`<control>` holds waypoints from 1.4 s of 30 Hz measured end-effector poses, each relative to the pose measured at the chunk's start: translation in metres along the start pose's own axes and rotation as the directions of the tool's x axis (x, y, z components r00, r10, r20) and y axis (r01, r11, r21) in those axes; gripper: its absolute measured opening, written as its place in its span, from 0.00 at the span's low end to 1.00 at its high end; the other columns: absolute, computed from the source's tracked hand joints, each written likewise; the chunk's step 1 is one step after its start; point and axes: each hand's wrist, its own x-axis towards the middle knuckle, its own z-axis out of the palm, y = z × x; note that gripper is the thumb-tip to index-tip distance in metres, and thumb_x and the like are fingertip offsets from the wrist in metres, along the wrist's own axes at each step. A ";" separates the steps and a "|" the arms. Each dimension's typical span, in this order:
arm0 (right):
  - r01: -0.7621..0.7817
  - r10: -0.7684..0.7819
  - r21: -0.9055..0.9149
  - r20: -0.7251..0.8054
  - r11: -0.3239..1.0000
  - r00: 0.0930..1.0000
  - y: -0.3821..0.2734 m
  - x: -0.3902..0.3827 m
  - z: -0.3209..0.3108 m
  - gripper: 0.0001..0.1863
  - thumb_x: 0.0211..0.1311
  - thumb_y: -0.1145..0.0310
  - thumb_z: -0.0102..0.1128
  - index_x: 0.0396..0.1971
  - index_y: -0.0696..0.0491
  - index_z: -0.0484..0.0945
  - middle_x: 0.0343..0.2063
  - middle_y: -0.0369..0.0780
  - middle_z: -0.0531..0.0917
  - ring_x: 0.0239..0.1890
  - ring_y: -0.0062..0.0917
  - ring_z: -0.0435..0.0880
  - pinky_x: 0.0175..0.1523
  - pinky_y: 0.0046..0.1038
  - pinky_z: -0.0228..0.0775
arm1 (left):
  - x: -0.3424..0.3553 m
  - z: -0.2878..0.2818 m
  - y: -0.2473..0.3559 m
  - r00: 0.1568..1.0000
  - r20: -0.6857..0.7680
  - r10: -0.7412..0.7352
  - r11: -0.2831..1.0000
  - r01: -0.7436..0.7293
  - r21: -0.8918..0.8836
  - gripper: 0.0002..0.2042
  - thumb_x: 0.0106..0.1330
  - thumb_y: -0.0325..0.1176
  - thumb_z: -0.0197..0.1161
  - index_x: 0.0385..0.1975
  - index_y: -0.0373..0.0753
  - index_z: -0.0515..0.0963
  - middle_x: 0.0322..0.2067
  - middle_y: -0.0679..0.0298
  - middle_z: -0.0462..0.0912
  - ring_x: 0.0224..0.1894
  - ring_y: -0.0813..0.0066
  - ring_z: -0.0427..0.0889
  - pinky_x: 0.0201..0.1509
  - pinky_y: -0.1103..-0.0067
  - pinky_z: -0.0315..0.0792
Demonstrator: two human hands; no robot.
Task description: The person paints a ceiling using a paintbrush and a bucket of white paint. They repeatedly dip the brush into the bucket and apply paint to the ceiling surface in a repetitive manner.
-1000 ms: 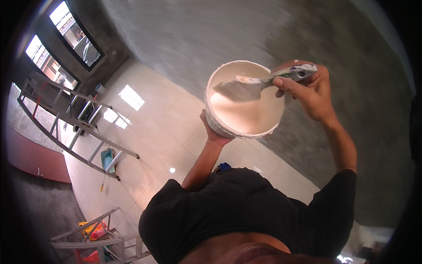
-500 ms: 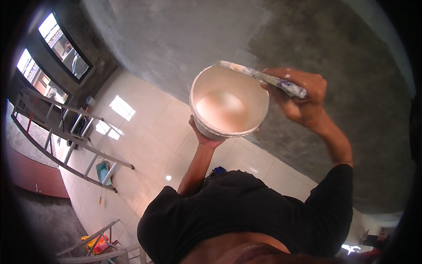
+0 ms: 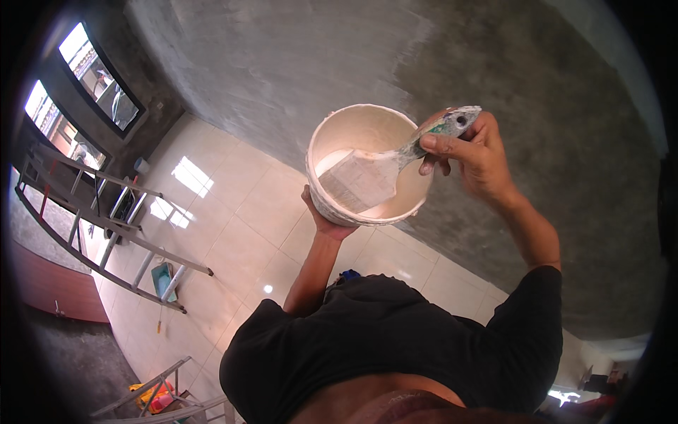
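A black-sleeved torso fills the lower edge, and both forearms rise from it toward the wall. The left hand cups the underside of a white paint bucket, holding it up from below; only the thumb side and the edge of the palm show, the fingers being hidden behind the bucket's base, so how far that grip wraps around cannot be told. The right hand is just right of the bucket's rim, its grip pinched shut on the handle of a wide flat paintbrush, thumb on top and fingers curled beneath. The brush slants down and left from the hand, so its bristle head lies inside the bucket's mouth, over the pale paint. The handle is greenish and crusted with dried white splashes; the bristles are caked off-white and squared at the end. The bucket is round, its rim smeared and lumpy with dried paint.

Below lies a glossy cream tiled floor with bright reflections. A metal ladder stands at the left, and a small teal tray is near its foot. Beyond rises a rough grey plastered wall, paler in the left part, darker on the right. Dark-framed windows curve along the far left rim.
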 end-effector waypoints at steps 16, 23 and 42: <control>0.635 -0.681 -0.720 0.319 0.279 0.660 -0.001 0.001 0.013 0.11 0.51 0.77 0.75 0.36 0.60 0.87 0.32 0.44 0.90 0.26 0.28 0.88 0.30 0.25 0.77 | -0.015 0.017 0.006 0.995 0.085 0.061 0.998 -0.061 0.001 0.49 0.54 0.77 0.54 0.76 0.59 0.57 0.76 0.63 0.57 0.76 0.50 0.59 0.72 0.43 0.62; 0.241 -0.241 -0.160 0.016 0.957 0.970 -0.009 -0.003 0.038 0.08 0.57 0.76 0.74 0.35 0.62 0.86 0.27 0.41 0.88 0.25 0.23 0.87 0.31 0.25 0.78 | -0.025 0.008 0.015 0.993 0.044 0.112 0.992 -0.114 0.045 0.52 0.52 0.81 0.51 0.76 0.58 0.59 0.76 0.63 0.58 0.75 0.50 0.59 0.71 0.42 0.61; 0.827 -0.756 -0.451 0.395 0.335 0.521 -0.005 0.059 0.062 0.09 0.52 0.80 0.74 0.34 0.62 0.86 0.26 0.44 0.88 0.21 0.26 0.85 0.28 0.23 0.74 | -0.073 0.039 0.042 0.949 0.038 0.311 0.937 -0.314 0.156 0.51 0.54 0.81 0.47 0.77 0.60 0.57 0.76 0.61 0.58 0.75 0.47 0.60 0.69 0.38 0.62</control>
